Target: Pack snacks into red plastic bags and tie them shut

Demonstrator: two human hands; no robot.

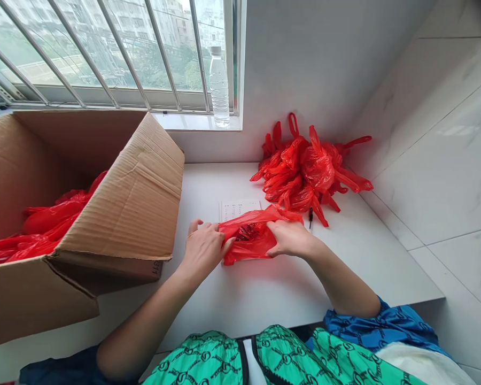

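In front of me, a red plastic bag [248, 250] is stretched between my two hands over the white table. My left hand [205, 243] pinches its left edge, and my right hand [291, 238] grips its right edge. The mouth of the bag gapes toward me, and something dark and patterned shows inside, too unclear to name. Partly under the bag lies a sheet of paper [240, 207] with handwritten lines. A black pen [310, 218] rests just beyond my right hand.
A large open cardboard box [124, 214] holding red plastic bags [60, 219] stands at the left. Knotted red bags [304, 166] are heaped at the back right against the wall. A clear water bottle [219, 88] stands on the sill of the barred window.
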